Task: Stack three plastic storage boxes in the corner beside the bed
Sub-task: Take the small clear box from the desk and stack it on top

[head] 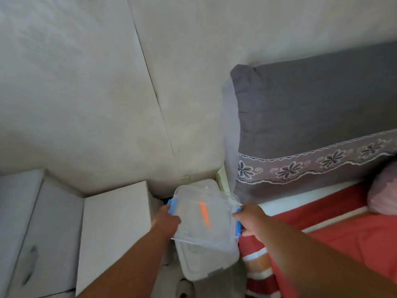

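A clear plastic storage box (204,214) with blue side latches and an orange strip showing through it hangs over the narrow gap between the nightstand and the bed. My left hand (166,221) grips its left latch side. My right hand (250,219) grips its right latch side. Below it sits a second clear box (206,261), its lid showing toward me. Whether the held box touches the lower one I cannot tell. A third box is not visible.
A white nightstand (113,229) stands left of the gap, with a white cabinet (25,222) further left. The bed with a red striped cover (343,237) and a grey pillow (311,117) is on the right. The wall corner (163,117) is behind.
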